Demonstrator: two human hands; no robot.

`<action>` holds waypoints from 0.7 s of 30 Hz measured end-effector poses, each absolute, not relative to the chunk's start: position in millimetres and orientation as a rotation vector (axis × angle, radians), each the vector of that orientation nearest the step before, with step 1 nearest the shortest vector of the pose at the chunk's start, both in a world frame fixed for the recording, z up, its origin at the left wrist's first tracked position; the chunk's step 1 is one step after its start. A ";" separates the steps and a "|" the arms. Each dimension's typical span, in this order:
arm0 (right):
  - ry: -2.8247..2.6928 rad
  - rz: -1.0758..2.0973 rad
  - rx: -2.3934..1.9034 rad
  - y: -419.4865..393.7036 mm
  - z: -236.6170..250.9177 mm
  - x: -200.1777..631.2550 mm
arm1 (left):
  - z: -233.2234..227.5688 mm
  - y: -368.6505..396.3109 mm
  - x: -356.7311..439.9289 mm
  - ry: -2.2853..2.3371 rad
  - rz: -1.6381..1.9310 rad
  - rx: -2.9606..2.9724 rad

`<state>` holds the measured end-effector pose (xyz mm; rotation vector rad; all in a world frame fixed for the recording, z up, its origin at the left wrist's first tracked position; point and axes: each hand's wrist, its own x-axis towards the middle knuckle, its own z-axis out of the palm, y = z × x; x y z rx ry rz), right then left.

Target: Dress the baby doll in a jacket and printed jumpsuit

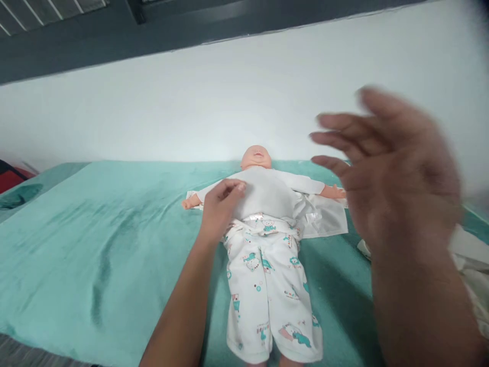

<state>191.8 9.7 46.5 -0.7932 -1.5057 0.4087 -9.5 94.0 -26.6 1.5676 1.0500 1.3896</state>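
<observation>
A baby doll (256, 156) lies on its back on a teal blanket (95, 239), arms spread, head toward the wall. It wears a white wrap top (269, 192) and white trousers with a teal animal print (267, 285). My left hand (219, 206) rests on the doll's chest at the left flap of the top, fingers curled against the cloth. My right hand (389, 173) is raised in the air close to the camera, blurred, fingers spread and holding nothing. It hides part of the doll's right-side arm and the blanket behind it.
A white wall (229, 102) runs behind the bed. The top's right flap (324, 219) lies spread on the blanket. More white cloth (471, 265) lies at the right edge. A dark object with red (11, 176) sits at the far left.
</observation>
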 end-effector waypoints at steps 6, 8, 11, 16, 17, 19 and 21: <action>-1.804 0.529 -1.167 45.7 5.1 176.6 | -60.2 73.7 -31.8 1.210 1.272 1.733; -1.920 0.498 -1.330 49.4 -4.8 169.2 | -65.3 64.0 -38.1 1.172 1.256 1.826; -2.020 0.391 -1.456 45.3 -11.7 161.6 | -72.8 52.5 -45.7 1.106 1.217 1.969; -2.036 0.274 -1.481 29.9 -25.2 163.1 | -79.7 42.2 -49.1 1.138 1.132 2.081; -2.015 0.269 -1.476 26.3 -29.6 164.5 | -79.8 41.3 -48.5 1.154 1.121 2.095; -1.960 0.287 -1.455 18.2 -39.1 167.6 | -79.3 40.1 -47.1 1.172 1.111 2.121; -1.912 0.334 -1.438 9.6 -47.7 170.6 | -78.8 39.8 -46.0 1.174 1.099 2.157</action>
